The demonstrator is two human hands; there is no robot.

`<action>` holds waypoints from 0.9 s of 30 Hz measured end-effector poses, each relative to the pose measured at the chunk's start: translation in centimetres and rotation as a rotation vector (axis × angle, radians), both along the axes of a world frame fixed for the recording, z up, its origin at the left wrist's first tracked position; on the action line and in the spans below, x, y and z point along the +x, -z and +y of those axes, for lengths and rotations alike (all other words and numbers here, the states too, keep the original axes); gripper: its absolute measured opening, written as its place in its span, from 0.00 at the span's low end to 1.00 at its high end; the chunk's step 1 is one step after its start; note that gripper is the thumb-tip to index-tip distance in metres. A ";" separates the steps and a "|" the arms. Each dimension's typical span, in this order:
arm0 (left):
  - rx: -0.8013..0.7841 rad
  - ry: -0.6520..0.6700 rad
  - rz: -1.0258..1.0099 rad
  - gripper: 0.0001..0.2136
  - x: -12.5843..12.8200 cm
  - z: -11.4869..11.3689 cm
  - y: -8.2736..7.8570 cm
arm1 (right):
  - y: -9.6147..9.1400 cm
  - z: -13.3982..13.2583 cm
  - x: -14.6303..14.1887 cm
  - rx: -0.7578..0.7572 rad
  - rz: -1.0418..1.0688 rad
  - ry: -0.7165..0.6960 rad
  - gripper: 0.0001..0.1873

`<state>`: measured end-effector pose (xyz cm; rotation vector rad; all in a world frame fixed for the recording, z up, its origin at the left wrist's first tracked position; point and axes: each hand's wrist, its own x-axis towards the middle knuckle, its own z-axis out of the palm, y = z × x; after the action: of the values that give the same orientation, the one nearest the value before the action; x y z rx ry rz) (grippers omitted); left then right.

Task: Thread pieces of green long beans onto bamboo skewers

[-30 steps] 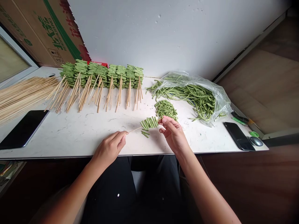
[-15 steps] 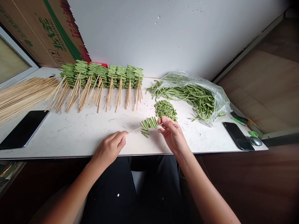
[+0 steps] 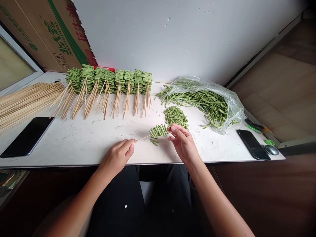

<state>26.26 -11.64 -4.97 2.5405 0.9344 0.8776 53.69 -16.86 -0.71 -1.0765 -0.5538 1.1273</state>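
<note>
My left hand (image 3: 117, 154) pinches the bamboo skewer (image 3: 143, 138) low, my right hand (image 3: 184, 141) pinches its loaded end, green bean pieces (image 3: 158, 131) threaded between, right over the desk (image 3: 79, 141)!

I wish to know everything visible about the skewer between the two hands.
The skewer is thin, straight and pale, apparently bamboo or wood. Cut green bean pieces are threaded side by side across its right part; left of them it is bare. It slants upward to the right in the picture. The left hand grips its bare end; the right hand is at the indistinct other end.
</note>
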 end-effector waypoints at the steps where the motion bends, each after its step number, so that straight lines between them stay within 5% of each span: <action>1: -0.002 0.001 -0.001 0.11 0.0 0.0 0.0 | 0.0 0.0 0.0 -0.003 -0.002 0.003 0.12; 27: 0.013 -0.003 -0.006 0.11 -0.1 0.0 0.2 | -0.2 0.0 0.0 0.007 -0.043 0.074 0.11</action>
<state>26.19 -11.59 -5.17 2.5465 0.9341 0.8939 53.70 -16.86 -0.55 -1.1090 -0.5470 1.0389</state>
